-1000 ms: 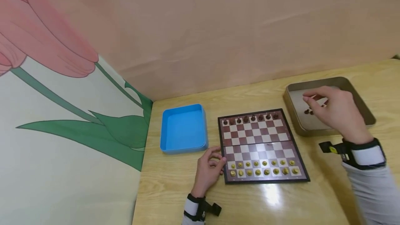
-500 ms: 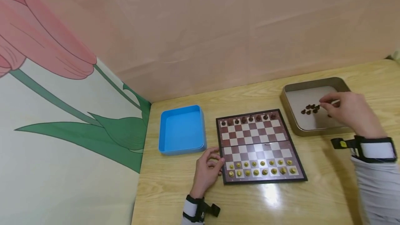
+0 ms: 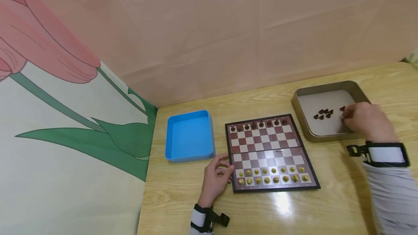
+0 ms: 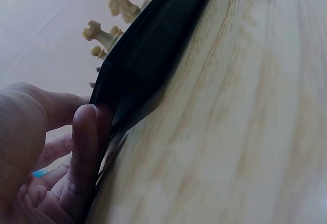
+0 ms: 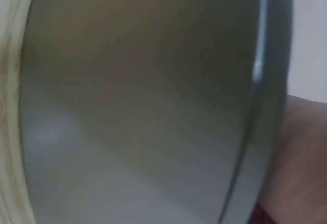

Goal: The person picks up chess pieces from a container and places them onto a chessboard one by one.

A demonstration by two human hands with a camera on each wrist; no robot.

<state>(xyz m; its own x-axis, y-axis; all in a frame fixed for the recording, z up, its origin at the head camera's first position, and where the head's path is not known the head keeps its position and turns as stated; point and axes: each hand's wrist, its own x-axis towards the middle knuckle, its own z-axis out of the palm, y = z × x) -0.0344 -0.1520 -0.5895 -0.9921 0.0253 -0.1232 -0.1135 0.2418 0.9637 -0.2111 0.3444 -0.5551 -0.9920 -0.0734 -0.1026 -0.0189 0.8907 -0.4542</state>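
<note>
A folding chessboard lies on the table with dark chess pieces along its far row and two rows of gold-coloured pieces at the near side. My left hand pinches the board's left edge; in the left wrist view its fingertips meet the black rim. My right hand reaches into a metal tin, fingers curled down to its floor. Several dark chess pieces lie left of those fingertips and one dark piece just beyond them. I cannot tell whether the fingertips hold a piece.
A blue square tray stands left of the board. Behind the table rises a pinkish cloth wall, with a flower-printed sheet at the left. In the right wrist view, the tin's outer wall fills most of the picture.
My right hand has moved right and lower within the tin, uncovering the dark pieces there. The left hand stays at the board's edge. The view has shifted slightly.
</note>
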